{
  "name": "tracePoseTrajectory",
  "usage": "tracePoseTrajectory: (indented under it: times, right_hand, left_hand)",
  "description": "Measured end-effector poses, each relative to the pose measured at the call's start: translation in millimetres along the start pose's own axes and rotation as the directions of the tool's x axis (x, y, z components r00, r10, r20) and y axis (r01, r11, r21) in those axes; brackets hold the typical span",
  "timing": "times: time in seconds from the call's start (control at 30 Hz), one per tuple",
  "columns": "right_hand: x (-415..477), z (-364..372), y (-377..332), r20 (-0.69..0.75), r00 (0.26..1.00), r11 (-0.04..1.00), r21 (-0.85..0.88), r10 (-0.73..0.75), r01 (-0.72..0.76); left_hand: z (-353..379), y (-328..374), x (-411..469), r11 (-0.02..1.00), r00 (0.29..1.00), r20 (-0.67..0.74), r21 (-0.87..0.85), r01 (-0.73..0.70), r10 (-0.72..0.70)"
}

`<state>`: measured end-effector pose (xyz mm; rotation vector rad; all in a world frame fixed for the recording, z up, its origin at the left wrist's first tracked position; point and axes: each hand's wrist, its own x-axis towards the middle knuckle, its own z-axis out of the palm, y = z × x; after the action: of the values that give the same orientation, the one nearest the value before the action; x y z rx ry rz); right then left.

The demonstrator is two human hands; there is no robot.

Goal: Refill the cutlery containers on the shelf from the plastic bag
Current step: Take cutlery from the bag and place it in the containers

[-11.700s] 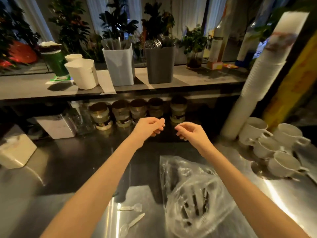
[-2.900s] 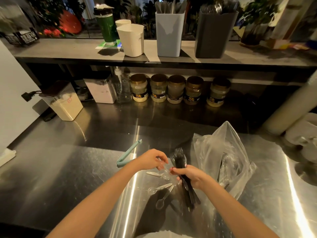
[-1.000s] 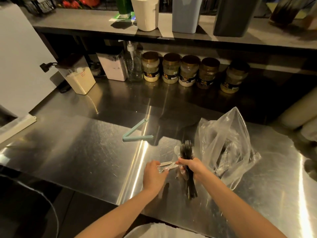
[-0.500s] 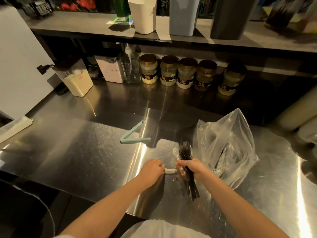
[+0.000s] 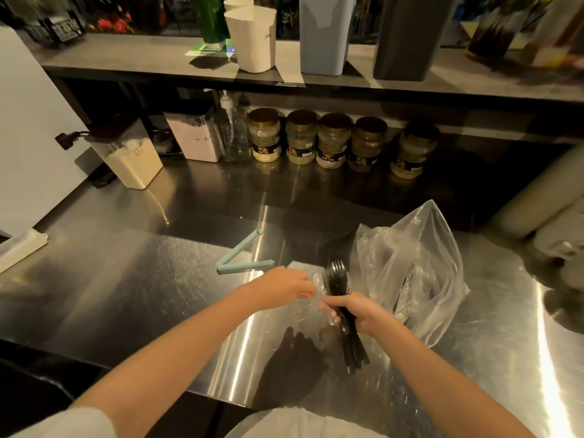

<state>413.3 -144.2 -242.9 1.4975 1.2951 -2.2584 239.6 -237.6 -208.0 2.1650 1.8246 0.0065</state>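
Well left of the plastic bag (image 5: 417, 270), the teal clip (image 5: 240, 259) lies open on the counter (image 5: 126, 279); nearer the bag, my left hand (image 5: 284, 287) pinches the clear spoons (image 5: 317, 281); just beside the bag, my right hand (image 5: 357, 311) grips the black forks (image 5: 336, 279) as a bundle, long axis running from me toward the shelf, tines pointing away, handles toward me; the bag sits crumpled on the counter.

black forks (image 5: 339, 281), clear plastic bag (image 5: 420, 270), pale teal clip (image 5: 241, 259), white container (image 5: 252, 39), grey-blue container (image 5: 325, 33)
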Motion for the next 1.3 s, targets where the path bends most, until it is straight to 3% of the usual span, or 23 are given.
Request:
tracePoseTrajectory:
  times: [0.23,0.53,0.67,0.83,0.97,1.07,1.13,1.23,1.3]
  right_hand:
    - [-14,12,-2,0.153,0.988,0.991,0.13,0.006,-0.027]
    - [-15,19,-3,0.166,0.984,0.985,0.168,-0.07,0.041]
    - [-14,17,-9,0.17,0.981,0.979,0.199,-0.089,0.054]
    - [-14,16,-15,0.2,0.973,0.964,0.261,-0.113,0.058]
    - [-13,19,-18,0.204,0.969,0.947,0.315,-0.138,0.069]
    - [-11,22,-21,0.178,0.974,0.956,0.281,-0.143,0.089]
    - [-11,24,-22,0.172,0.977,0.966,0.245,-0.128,0.083]
    - [-10,25,-22,0.219,0.968,0.971,0.227,-0.126,0.076]
    - [-10,25,-23,0.217,0.969,0.975,0.209,-0.117,0.07]
  left_hand:
    - [-15,-4,10,0.994,0.985,0.139,-0.061,-0.096,0.104]
    - [-22,-3,16,0.989,0.969,0.212,0.05,-0.143,0.129]
    - [-23,-4,21,0.996,0.971,0.227,0.005,-0.084,0.081]
    - [-28,-9,20,0.968,0.984,0.161,-0.228,0.106,-0.07]
    - [-25,-19,15,0.768,0.972,0.075,-0.601,0.222,-0.223]
    - [-12,-18,15,0.441,0.956,0.121,-0.867,0.233,-0.268]
    - [-1,-14,17,0.25,0.927,0.105,-0.946,0.205,-0.36]
    - [9,-7,21,0.324,0.899,0.056,-0.922,0.214,-0.435]
    - [13,-3,23,0.321,0.895,0.047,-0.924,0.207,-0.443]
